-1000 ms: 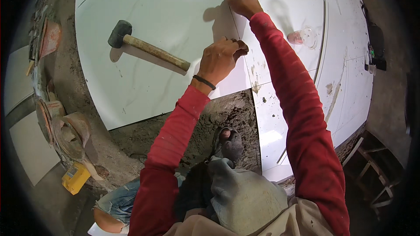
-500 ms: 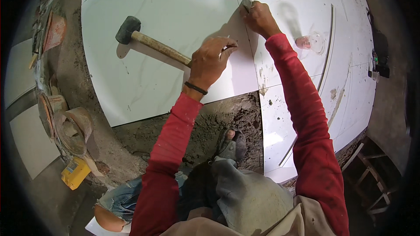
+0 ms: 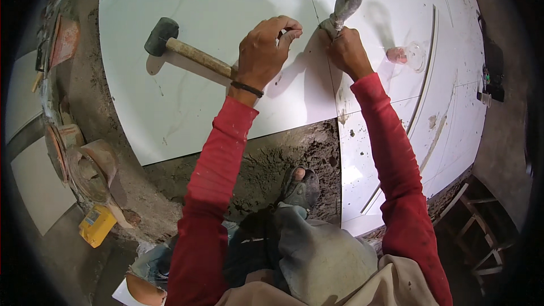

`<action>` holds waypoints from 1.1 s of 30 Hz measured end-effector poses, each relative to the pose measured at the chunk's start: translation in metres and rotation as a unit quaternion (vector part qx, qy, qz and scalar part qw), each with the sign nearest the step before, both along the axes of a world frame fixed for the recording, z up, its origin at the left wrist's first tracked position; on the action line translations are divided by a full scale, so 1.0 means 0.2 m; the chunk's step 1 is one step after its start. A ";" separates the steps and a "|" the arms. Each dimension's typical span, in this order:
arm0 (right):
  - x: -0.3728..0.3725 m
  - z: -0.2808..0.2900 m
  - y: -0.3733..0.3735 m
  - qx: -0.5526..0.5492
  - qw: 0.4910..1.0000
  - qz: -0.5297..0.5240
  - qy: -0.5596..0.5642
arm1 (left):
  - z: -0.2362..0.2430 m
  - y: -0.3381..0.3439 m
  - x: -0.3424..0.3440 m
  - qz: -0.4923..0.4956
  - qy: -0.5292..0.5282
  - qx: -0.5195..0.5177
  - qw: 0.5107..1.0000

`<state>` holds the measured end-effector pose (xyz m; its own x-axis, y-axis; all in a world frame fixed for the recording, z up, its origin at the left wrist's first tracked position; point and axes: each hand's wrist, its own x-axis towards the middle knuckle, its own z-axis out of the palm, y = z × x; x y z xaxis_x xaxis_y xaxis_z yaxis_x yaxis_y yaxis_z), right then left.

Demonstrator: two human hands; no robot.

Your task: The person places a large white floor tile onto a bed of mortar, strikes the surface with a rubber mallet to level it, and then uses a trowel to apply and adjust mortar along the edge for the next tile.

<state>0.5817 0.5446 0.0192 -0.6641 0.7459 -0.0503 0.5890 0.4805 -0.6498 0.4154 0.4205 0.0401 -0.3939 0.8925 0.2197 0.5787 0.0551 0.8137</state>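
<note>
My right hand (image 3: 348, 54) is closed round the lower part of a trowel (image 3: 347, 3), whose worn handle sticks up above the fist. Its blade is mostly hidden by my fingers, close to the joint between two large white tiles. Over the left tile (image 3: 175, 107), my left hand (image 3: 262, 51) has thumb and forefinger pinched together; whatever lies between them is too small to make out. A rubber mallet (image 3: 161, 37) with a black head and wooden handle rests on that tile, its handle end passing behind my left wrist.
A clear plastic cup (image 3: 416, 56) lies on the right-hand tiles near a long thin strip (image 3: 422, 88). Wet mortar (image 3: 266, 158) shows in front, around my foot. Rolls of edging (image 3: 90, 173) and a yellow box (image 3: 97, 225) sit at left; a wooden frame (image 3: 479, 232) stands at lower right.
My left hand has moved up and slightly left. My right hand has come a little nearer and right, and the trowel handle now leans rightward with its end in view.
</note>
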 end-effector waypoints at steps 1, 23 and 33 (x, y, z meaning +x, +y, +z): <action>0.02 -0.01 -0.02 0.008 1.000 -0.007 0.016 | 0.01 0.01 -0.01 -0.004 -0.007 -0.014 1.000; 0.39 0.09 -0.47 0.086 0.996 0.025 0.015 | -0.06 0.22 0.10 -0.247 0.038 -0.052 0.967; 0.39 0.11 -0.48 -0.018 1.000 -0.013 -0.016 | -0.09 0.28 0.09 -0.339 0.067 -0.031 0.938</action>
